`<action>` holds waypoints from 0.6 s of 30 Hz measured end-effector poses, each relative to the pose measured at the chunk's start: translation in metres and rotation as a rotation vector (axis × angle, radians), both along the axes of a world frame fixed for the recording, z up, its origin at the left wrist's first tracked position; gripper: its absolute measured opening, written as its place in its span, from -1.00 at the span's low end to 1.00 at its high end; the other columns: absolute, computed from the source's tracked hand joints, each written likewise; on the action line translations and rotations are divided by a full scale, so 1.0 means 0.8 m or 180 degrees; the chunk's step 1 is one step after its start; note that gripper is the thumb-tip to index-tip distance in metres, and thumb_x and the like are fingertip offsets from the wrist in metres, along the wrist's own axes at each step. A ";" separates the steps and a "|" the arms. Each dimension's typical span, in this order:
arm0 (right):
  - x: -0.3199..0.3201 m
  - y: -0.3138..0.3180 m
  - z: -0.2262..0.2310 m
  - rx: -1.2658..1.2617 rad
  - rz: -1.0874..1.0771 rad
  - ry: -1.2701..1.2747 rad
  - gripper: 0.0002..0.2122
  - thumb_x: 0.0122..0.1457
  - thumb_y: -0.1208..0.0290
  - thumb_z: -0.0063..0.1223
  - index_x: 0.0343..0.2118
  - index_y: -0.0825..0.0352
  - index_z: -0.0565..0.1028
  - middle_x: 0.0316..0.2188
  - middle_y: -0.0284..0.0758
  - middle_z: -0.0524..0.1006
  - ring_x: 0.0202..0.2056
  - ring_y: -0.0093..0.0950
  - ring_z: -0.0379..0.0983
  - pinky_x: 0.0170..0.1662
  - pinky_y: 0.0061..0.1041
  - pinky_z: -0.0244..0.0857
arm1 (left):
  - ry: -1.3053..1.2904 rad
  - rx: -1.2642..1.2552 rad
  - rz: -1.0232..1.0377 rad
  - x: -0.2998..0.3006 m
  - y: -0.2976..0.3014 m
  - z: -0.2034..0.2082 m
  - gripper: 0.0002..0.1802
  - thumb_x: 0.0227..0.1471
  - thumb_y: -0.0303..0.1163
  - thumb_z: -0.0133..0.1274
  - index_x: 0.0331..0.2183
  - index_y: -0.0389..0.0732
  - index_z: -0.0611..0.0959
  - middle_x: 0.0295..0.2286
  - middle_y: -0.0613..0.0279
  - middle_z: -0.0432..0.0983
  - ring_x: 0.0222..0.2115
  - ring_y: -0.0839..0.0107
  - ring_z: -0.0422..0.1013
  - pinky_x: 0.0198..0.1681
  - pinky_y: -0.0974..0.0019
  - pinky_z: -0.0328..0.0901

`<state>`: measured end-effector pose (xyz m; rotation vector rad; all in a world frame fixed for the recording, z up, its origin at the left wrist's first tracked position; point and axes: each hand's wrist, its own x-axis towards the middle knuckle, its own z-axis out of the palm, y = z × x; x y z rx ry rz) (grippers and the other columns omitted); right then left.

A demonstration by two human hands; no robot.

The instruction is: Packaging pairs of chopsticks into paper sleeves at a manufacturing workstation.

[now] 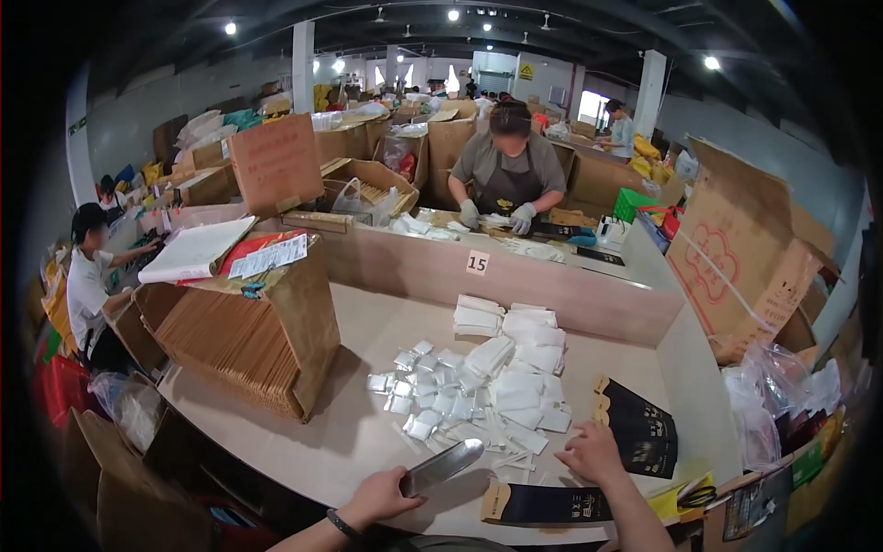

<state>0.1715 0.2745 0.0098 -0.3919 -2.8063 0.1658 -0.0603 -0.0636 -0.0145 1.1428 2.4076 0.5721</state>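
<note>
My left hand (382, 497) is closed round one end of a long, shiny silver trough-like piece (443, 465) with a rounded tip, tilted up to the right. My right hand (593, 453) hovers low over the table, fingers bent and apart, with nothing visible in them. Just below it lies a black paper sleeve (552, 504) with a tan end. Beyond it is a fanned stack of similar black sleeves (644, 432). Small clear-wrapped white packets (437, 386) lie heaped ahead of my hands, beside piled white folded napkins (520, 386) and thin white wrapped sticks (515, 442).
An open carton (317, 322) packed with brown card pieces stands left on the table (377, 322). A low partition (414, 267) runs along the back; behind it a gloved person (510, 166) works. At right are a large carton (736, 248), clear bags (763, 396) and black-handled scissors (696, 497).
</note>
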 end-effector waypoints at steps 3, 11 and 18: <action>0.018 -0.060 -0.007 -0.0793 0.0828 -0.0203 -0.62 -0.06 0.10 0.31 -0.29 0.29 0.56 -0.16 -0.15 0.52 -0.06 -0.02 0.39 0.06 -0.09 0.24 | -0.1465 0.0425 -0.0773 0.026 0.018 -0.009 -0.42 -0.06 0.08 0.23 -0.23 -0.24 0.56 -0.40 0.10 0.54 -0.38 0.28 0.48 -0.25 0.22 0.37; -0.056 -0.152 -0.018 -0.0203 0.0954 0.0719 -0.69 -0.05 0.10 0.16 -0.48 0.30 0.49 -0.43 -0.11 0.46 -0.33 -0.17 0.41 -0.31 -0.23 0.33 | -0.1685 0.0468 -0.1076 0.048 0.054 0.015 -0.70 -0.14 -0.27 0.18 -0.37 -0.25 0.55 -0.46 0.04 0.54 -0.42 0.14 0.49 -0.30 0.18 0.38; -0.066 -0.184 -0.038 -0.1329 -0.0715 -0.0951 -0.69 0.17 0.16 0.02 -0.52 0.33 0.48 -0.60 -0.12 0.53 -0.48 -0.12 0.51 -0.41 -0.20 0.37 | 0.0028 0.0583 -0.0152 0.023 0.012 -0.033 -0.44 -0.20 -0.29 0.30 -0.11 -0.19 0.51 -0.39 0.12 0.48 -0.35 0.07 0.47 -0.29 0.14 0.39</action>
